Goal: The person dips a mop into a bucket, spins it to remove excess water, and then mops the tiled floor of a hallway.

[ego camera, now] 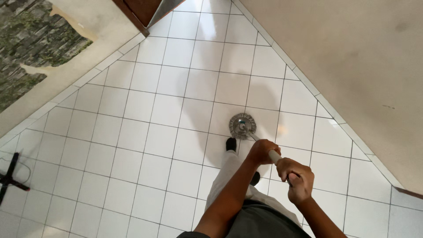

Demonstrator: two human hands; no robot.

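Left hand: the left hand point(262, 151) is wrapping its fingers tight around the mop handle point(275, 156), lower on the pole of the 2, probably so it can steer the head.
Right hand: the right hand point(298, 178) is closing in a fist around the same handle, higher up and nearer the body, likely giving the push.
Handle: the pale pole is slanting from the 2 fists down and away to the floor, an angle that is letting the person stand upright while the head stays flat.
Mop head: the round grey mop head point(242, 125) is lying flat on the white tiled floor point(145, 132), just ahead of the person's dark shoe point(231, 144) and near the middle of the passage.
Stance: 1 foot is standing forward beside the pole, seemingly to keep the body close behind the mop.
Walls: a beige wall point(352, 66) is running along the right, and a peeling wall point(31, 48) along the left.
Far left: a black stand point(9, 175) is sitting on the tiles, well apart from the mop.
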